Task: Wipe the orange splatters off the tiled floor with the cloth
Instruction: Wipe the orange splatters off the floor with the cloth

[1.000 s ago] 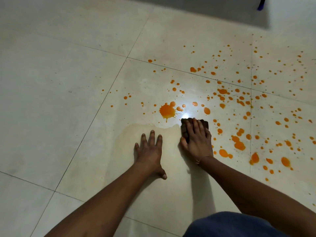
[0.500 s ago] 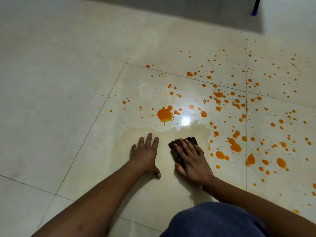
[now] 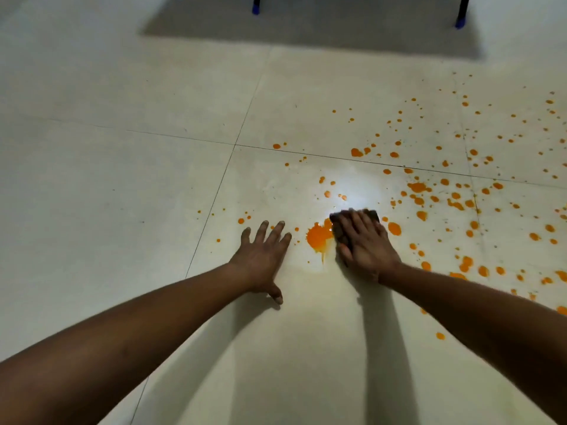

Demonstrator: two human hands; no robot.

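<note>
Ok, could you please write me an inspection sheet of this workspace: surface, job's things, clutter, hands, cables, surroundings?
Surface: pale glossy tiled floor, with a bright light reflection beyond the hands.
Job's things: dark cloth lies flat, touching the right edge of the big orange blot; many smaller orange splatters lie mostly to the right and beyond.
Clutter: nothing seen.
Hands: left hand rests flat on the floor, fingers spread; right hand presses flat on the cloth.
Cables: nothing seen.
Surroundings: two dark furniture legs with blue feet at the top edge.

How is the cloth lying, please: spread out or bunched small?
Bunched small: the cloth peeks out only as a dark pad around the right hand pressing flat on it.
</note>
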